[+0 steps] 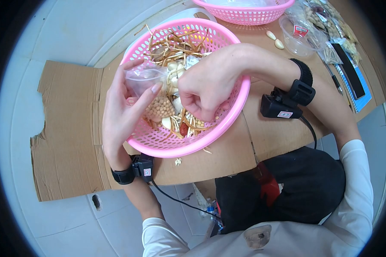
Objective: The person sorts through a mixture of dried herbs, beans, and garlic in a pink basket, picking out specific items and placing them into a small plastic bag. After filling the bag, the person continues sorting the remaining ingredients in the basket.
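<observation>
My left hand (131,103) grips a clear zip bag (146,79) with soybeans (159,107) in its lower part. It holds the bag over the left side of a pink basket (188,150). Inside that basket my right hand (208,88) reaches down with its fingers curled together; what they hold, if anything, is hidden. Around the hands lie brown dried stems (176,45), pale garlic cloves (173,70), a dried red date (183,129) and a few loose soybeans (200,123).
A second pink basket (248,16) stands at the back. Two garlic cloves (278,43), a clear plastic tub (298,43), a pen (335,81), a black strip-shaped object (349,70) and a blue notebook (363,102) lie to the right. Flattened cardboard (68,141) covers the table. Cables run from both wrist devices.
</observation>
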`<state>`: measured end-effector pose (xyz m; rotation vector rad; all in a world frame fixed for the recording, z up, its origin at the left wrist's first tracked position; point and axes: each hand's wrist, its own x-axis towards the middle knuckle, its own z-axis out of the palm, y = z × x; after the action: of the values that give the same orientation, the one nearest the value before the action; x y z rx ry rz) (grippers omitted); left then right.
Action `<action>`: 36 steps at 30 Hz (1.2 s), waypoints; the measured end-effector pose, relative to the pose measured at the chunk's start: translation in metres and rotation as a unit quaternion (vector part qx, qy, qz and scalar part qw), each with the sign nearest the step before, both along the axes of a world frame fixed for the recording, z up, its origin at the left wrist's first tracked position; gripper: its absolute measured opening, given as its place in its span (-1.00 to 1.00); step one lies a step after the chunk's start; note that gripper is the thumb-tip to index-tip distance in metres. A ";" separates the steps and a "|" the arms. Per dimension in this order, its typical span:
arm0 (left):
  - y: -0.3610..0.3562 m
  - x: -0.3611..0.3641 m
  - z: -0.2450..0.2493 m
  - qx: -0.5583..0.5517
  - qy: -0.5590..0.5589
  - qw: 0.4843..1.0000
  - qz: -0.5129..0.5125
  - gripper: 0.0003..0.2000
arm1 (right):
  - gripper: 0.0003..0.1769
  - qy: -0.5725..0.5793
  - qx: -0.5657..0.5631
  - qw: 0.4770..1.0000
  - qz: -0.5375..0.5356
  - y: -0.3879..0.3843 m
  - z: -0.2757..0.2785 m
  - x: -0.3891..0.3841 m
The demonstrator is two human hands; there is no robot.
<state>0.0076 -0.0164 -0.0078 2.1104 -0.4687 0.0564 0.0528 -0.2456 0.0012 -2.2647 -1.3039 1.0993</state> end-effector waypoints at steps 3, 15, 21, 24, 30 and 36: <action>0.002 0.000 0.000 0.013 -0.004 1.000 0.001 -0.41 | -0.85 0.005 0.005 1.000 0.013 0.001 -0.003 0.001; -0.001 -0.001 0.002 0.019 0.000 1.000 0.002 -0.41 | -0.83 0.014 0.043 0.999 0.021 -0.001 -0.005 0.002; -0.001 -0.002 0.002 0.009 -0.001 1.000 0.005 -0.40 | -0.82 -0.004 0.101 0.995 -0.027 0.000 -0.005 0.004; 0.001 0.000 0.001 0.011 0.002 1.000 0.002 -0.40 | -0.82 -0.045 0.126 0.989 -0.068 0.000 -0.008 0.004; -0.001 -0.001 0.001 0.011 0.005 1.000 0.013 -0.42 | -0.84 -0.194 0.232 0.936 -0.178 0.001 -0.015 0.009; 0.003 0.002 -0.001 0.021 0.003 1.000 0.007 -0.41 | -0.83 -0.261 0.347 0.862 -0.262 0.005 -0.017 0.016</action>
<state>0.0094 -0.0133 -0.0091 2.1546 -0.4546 0.0485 0.0688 -0.2405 -0.0159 -2.1542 -0.9101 -0.1873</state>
